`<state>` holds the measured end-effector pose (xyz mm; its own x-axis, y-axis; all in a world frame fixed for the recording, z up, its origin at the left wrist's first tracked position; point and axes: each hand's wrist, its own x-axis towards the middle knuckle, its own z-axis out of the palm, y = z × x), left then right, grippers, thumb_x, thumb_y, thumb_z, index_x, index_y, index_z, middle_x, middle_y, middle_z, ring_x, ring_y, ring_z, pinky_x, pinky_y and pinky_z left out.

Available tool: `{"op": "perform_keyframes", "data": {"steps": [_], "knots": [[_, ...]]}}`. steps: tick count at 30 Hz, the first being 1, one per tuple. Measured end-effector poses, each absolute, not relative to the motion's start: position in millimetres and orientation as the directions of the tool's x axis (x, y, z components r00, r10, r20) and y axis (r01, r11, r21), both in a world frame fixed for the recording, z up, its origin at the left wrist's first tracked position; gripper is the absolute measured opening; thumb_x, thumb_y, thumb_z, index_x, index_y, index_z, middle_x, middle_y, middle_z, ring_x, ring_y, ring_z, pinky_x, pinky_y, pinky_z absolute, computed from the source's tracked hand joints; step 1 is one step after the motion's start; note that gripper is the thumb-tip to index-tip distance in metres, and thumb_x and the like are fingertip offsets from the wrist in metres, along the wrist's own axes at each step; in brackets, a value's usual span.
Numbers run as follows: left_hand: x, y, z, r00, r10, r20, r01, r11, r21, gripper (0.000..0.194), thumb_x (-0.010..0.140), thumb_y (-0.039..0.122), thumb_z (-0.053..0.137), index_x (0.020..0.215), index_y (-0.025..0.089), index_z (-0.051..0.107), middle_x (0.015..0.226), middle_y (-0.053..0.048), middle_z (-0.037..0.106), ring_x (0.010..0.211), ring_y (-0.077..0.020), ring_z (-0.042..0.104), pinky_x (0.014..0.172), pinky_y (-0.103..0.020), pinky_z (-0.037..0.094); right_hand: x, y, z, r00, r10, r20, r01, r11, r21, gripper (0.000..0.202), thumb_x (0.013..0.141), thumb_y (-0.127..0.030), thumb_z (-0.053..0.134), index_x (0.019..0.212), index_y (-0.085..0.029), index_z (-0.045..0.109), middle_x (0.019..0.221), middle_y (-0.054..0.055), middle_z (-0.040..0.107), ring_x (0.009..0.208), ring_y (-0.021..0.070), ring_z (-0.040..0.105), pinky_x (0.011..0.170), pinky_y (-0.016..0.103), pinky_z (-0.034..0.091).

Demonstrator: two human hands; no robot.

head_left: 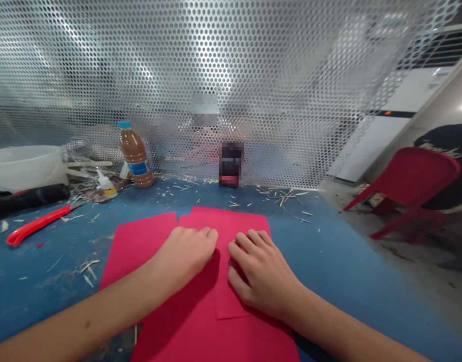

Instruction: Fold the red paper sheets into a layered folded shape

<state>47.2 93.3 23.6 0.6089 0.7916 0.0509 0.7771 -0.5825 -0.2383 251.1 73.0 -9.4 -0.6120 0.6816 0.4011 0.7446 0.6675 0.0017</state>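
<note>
Both down on red: my left hand (193, 249) and right hand (259, 266) side by side over the paper!

Here we are at the blue tabletop (347, 281), and the red paper (211, 342) lies right in front of me, at the middle; my left hand bends over it, knuckles up, fingers tucked under, so whether they pinch anything I cannot tell; just beside it, my right hand lies palm down across a narrow red piece (231, 306), fingers loosely bent and thumb set apart, though I cannot tell if an edge is caught beneath; another red sheet (136, 236) sits under my left wrist; out left, well apart, there's a red-handled knife (42, 223), and behind it a small white bottle (106, 184) near a tilted bottle of brown liquid (134, 156); pale shreds (287, 195) litter the far edge, by the perforated metal panel (291, 55)!
</note>
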Motion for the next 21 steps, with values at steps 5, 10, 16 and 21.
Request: {"op": "perform_keyframes", "data": {"steps": [5, 10, 16, 21], "knots": [[50, 113, 26, 0.522, 0.853, 0.023, 0.835, -0.505, -0.218, 0.019, 0.099, 0.003, 0.048, 0.103, 0.011, 0.065, 0.091, -0.014, 0.075, 0.079, -0.0313, 0.077, 0.058, -0.033, 0.049, 252, 74, -10, -0.609, 0.691, 0.391, 0.753, 0.658, 0.009, 0.006, 0.09, -0.024, 0.058, 0.085, -0.021, 0.061, 0.089, 0.006, 0.062, 0.082, 0.0236, 0.044, 0.078, 0.039, 0.032], [49, 121, 31, 0.433, 0.899, -0.062, 0.879, -0.437, -0.191, 0.025, 0.105, 0.029, 0.062, 0.125, 0.014, 0.065, 0.118, -0.011, 0.071, 0.099, -0.0248, 0.073, 0.084, -0.043, 0.062, 251, 74, -11, -0.604, 0.699, 0.384, 0.755, 0.656, -0.006, 0.007, 0.09, -0.025, 0.058, 0.086, -0.021, 0.061, 0.089, 0.006, 0.062, 0.081, 0.0235, 0.044, 0.078, 0.039, 0.032], [45, 133, 33, 0.396, 0.917, -0.05, 0.9, -0.398, -0.176, 0.037, 0.102, 0.035, 0.069, 0.134, 0.017, 0.062, 0.133, -0.011, 0.065, 0.111, -0.0265, 0.069, 0.093, -0.048, 0.06, 252, 73, -9, -0.602, 0.694, 0.394, 0.753, 0.658, -0.007, 0.007, 0.089, -0.024, 0.059, 0.083, -0.021, 0.06, 0.087, 0.006, 0.062, 0.081, 0.0233, 0.044, 0.077, 0.039, 0.032], [40, 127, 34, 0.467, 0.882, 0.062, 0.876, -0.451, -0.171, 0.025, 0.11, 0.022, 0.042, 0.116, 0.011, 0.065, 0.11, -0.015, 0.073, 0.089, -0.0259, 0.074, 0.071, -0.036, 0.057, 251, 74, -10, -0.599, 0.692, 0.403, 0.755, 0.655, -0.002, 0.007, 0.089, -0.023, 0.059, 0.083, -0.021, 0.06, 0.087, 0.006, 0.062, 0.08, 0.0232, 0.043, 0.076, 0.039, 0.032]]}}
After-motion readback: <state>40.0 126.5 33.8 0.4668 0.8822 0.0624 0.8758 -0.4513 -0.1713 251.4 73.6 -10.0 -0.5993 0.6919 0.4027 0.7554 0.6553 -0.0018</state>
